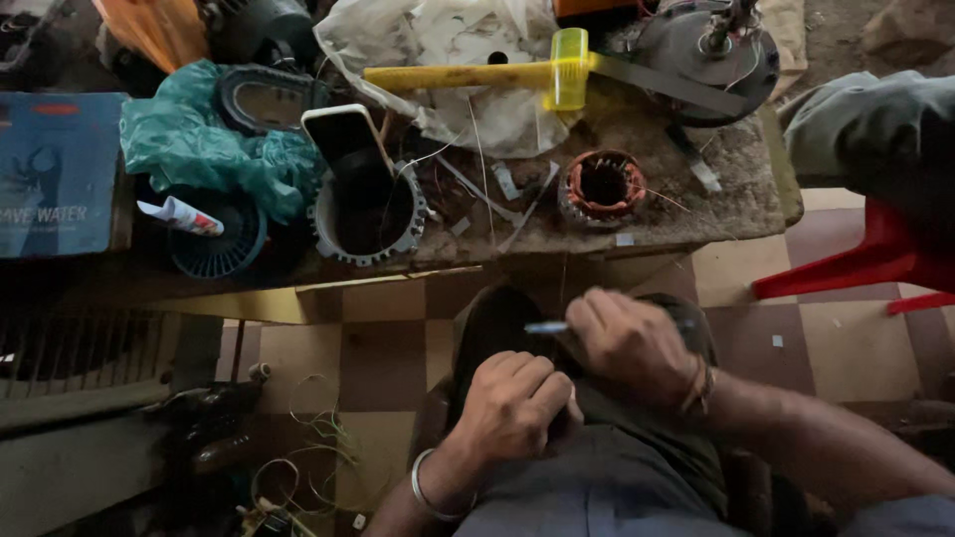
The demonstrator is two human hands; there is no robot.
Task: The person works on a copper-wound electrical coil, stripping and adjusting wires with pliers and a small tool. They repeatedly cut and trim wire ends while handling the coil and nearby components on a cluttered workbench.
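Below the desk (696, 214), on your lap, your left hand (517, 403) closes around a dark round part (497, 323), likely heavy and stiff, so grip its rim, while your right hand (632, 343) pinches a thin blue tool (545, 327).

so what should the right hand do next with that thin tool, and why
Probably ease the thin tool a little further into the dark round part on the lap: the right hand grips it with its tip over the part, and the left hand presses that part steady.
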